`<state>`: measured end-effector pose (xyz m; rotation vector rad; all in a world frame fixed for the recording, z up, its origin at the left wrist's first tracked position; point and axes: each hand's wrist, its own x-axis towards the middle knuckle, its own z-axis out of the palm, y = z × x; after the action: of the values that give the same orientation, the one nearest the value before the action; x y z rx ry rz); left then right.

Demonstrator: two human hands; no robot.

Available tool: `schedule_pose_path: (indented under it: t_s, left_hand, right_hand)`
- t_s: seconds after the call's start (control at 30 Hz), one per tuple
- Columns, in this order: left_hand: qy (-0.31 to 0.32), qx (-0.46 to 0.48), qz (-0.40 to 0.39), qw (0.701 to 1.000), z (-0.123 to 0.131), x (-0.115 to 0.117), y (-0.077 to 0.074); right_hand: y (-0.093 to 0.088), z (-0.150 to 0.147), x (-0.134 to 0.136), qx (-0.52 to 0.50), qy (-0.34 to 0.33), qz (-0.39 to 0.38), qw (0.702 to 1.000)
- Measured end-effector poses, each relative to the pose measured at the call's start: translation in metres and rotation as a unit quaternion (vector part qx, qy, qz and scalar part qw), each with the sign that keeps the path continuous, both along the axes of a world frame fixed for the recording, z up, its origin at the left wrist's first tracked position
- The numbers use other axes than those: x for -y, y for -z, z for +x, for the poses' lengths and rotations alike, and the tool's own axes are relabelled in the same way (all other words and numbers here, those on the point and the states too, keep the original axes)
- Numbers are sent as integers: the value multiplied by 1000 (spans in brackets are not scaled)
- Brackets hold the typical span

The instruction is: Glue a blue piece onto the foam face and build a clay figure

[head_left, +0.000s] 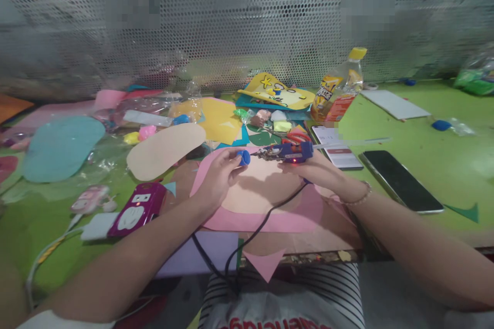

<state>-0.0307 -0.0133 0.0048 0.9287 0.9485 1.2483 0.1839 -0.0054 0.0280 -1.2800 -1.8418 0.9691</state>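
My right hand (314, 167) grips a blue hot glue gun (287, 152), its nozzle pointing left and a clear glue stick poking out to the right. My left hand (219, 175) pinches a small blue bottle cap (243, 157) right at the nozzle tip. Both hands hover over a peach foam oval lying on a pink foam sheet (270, 218). The gun's black cord (247, 239) runs down toward my lap.
A magenta power strip (137, 209) sits at the left. A black phone (401, 180) and a second phone (337, 148) lie to the right. Red scissors (297, 137), a yellow-capped bottle (339, 90), foam cutouts and plastic bags crowd the green table (436, 139) before a perforated metal screen.
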Motion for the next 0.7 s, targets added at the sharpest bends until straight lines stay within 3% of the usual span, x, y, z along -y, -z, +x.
schedule_pose_path:
  t_s: [0.5, 0.7]
  left_hand:
    - [-21, -6, -9, 1000, -1, 1, 2]
    - [-8, 10, -8, 1000, -1, 1, 1]
  right_hand:
    - [0, 2, 0, 22, -37, 3, 999]
    - [0, 1, -1, 10, -4, 22, 1000]
